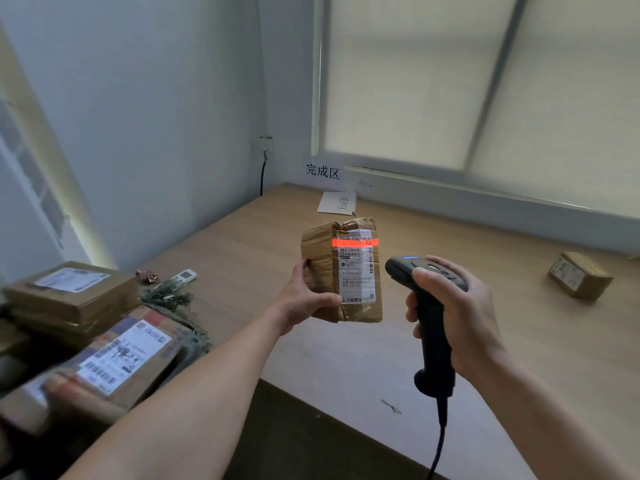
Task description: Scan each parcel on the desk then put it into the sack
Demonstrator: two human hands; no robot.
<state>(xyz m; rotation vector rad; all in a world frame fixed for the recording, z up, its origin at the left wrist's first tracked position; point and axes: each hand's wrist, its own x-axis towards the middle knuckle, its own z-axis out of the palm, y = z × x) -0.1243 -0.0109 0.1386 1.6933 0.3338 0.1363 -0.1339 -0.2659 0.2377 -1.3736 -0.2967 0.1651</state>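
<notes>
Two hands are busy at once. My right hand [453, 313] is clenched round the grip of the black scanner [433, 327], whose cable drops past the near edge of the desk [346, 368]. Just left of it, my left hand [304, 299] grasps the brown parcel [325, 258], thumb on the labelled face and fingers behind. I hold it in the air above the middle of the desk, upright, long axis vertical, label turned toward the scanner's nose. A red scan line [355, 242] crosses the top of the label, so I judge the read is under way.

The sack [197, 336], as I take that dull green fabric to be, lies off the desk's left edge, low and to the left of my left hand. Labelled cartons [114, 355] are piled about it. The left hand is the nearer one and has the parcel, so the drop belongs to it.

Farther off, a small parcel [580, 275] rests near the far right corner, well apart from both hands. A paper sign [322, 171] stands at the far edge.
</notes>
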